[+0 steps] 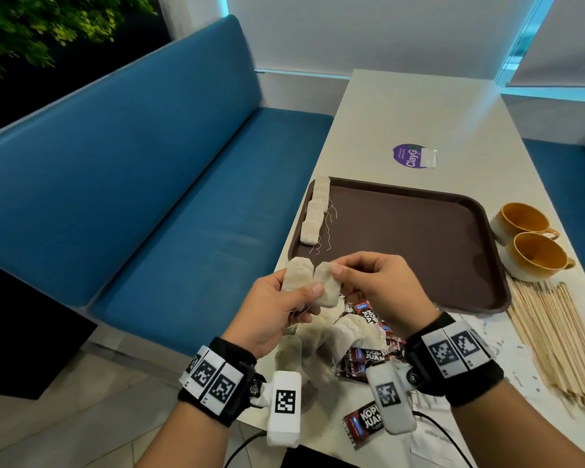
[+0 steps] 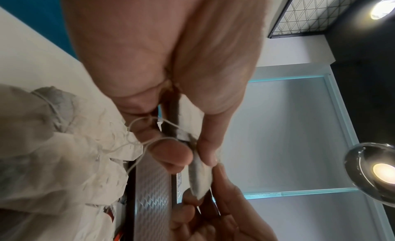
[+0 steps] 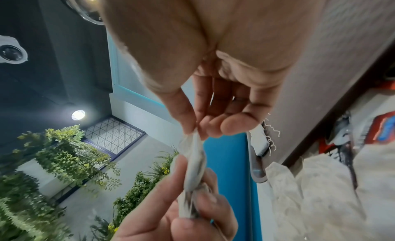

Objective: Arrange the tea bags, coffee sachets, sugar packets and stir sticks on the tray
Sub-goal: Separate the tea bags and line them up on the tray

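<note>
Above the table's near left edge my left hand (image 1: 309, 298) grips the lower ends of two beige tea bags. One tea bag (image 1: 296, 275) stands on the left. My right hand (image 1: 337, 273) pinches the top corner of the other tea bag (image 1: 326, 287). In the left wrist view thumb and finger of the left hand (image 2: 195, 157) clamp a tea bag (image 2: 199, 175), with strings looped round the fingers. The right wrist view shows my right hand (image 3: 195, 132) pinching the tea bag (image 3: 194, 166). A row of tea bags (image 1: 313, 214) lies along the left side of the brown tray (image 1: 419, 251).
A loose pile of tea bags (image 1: 335, 336) and red coffee sachets (image 1: 363, 361) lies under my hands. Wooden stir sticks (image 1: 561, 339) are heaped at the right. Two yellow cups (image 1: 534, 255) stand beside the tray. A clear packet (image 1: 428, 158) lies behind it. A blue bench (image 1: 149, 197) runs along the left.
</note>
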Demonstrator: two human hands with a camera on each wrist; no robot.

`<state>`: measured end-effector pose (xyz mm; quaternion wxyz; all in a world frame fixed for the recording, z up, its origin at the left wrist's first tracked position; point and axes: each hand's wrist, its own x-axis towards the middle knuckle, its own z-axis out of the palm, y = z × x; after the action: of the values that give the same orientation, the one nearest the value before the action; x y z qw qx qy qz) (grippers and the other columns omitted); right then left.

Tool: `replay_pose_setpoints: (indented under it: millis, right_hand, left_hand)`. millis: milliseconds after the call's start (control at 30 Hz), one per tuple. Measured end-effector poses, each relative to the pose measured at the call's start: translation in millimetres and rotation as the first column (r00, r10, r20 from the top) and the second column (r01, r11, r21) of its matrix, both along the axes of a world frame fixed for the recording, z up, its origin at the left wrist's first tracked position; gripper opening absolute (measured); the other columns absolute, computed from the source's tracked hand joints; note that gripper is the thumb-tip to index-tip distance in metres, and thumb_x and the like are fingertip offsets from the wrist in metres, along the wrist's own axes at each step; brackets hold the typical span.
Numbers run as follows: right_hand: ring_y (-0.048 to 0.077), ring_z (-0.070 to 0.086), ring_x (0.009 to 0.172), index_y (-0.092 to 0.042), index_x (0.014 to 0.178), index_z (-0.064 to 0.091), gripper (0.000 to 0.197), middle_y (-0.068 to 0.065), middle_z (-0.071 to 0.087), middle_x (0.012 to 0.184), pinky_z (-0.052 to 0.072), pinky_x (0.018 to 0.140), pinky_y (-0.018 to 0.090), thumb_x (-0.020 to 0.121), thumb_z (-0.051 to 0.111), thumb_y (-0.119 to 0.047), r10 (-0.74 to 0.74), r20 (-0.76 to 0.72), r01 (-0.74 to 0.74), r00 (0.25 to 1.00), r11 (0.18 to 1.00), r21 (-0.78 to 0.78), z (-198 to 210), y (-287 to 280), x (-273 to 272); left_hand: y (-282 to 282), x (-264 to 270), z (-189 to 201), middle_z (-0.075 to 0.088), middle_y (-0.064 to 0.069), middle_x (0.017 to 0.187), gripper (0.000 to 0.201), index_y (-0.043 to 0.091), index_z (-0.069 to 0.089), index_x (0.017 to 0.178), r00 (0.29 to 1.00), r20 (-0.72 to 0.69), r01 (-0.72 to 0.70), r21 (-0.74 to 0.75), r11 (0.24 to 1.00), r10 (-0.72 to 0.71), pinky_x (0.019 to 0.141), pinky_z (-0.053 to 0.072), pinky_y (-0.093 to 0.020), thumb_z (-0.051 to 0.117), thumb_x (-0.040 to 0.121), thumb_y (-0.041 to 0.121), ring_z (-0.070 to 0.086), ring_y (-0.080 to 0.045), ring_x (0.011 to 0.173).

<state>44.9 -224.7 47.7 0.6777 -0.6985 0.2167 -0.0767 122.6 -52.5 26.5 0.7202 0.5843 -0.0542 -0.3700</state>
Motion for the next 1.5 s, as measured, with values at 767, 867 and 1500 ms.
replay_pose_setpoints:
  millis: [767,867,1500]
  right_hand:
    - [0.024,0.072,0.077,-0.009,0.095,0.075,0.004,0.015,0.077,0.093,0.062,0.070,0.034,0.094,0.072,-0.012,-0.303,0.113,0.299,0.946,0.953,0.050,8.9,-18.1,9.8]
    - [0.024,0.075,0.086,-0.012,0.095,0.075,0.004,0.007,0.077,0.095,0.063,0.077,0.034,0.094,0.072,-0.012,-0.371,0.166,0.361,0.914,0.928,0.089,10.3,-26.1,12.3]
    - [0.019,0.062,0.061,0.001,0.096,0.072,0.013,0.013,0.070,0.075,0.053,0.060,0.034,0.093,0.073,-0.012,0.142,-0.050,-0.145,0.989,0.988,-0.054,16.8,-10.7,12.2]
  left_hand:
    - [0.3,9.5,-15.7,0.065,-0.010,0.082,0.014,0.000,0.063,0.097,0.989,-0.071,-0.131,-0.038,0.991,0.128,0.061,0.055,-0.021,0.071,0.088,-0.005,0.064,-0.019,0.069]
    - [4.3,8.3,-19.0,0.064,-0.012,0.083,0.014,0.002,0.063,0.093,0.993,-0.078,-0.086,0.006,0.996,0.086,0.059,0.054,-0.020,0.073,0.086,-0.005,0.064,-0.019,0.069]
    - [-5.9,7.2,-4.8,0.072,-0.012,0.087,0.036,-0.002,0.069,0.105,1.000,-0.008,0.000,-0.066,0.998,-0.001,0.059,0.050,-0.021,0.080,0.073,0.010,0.064,-0.014,0.069]
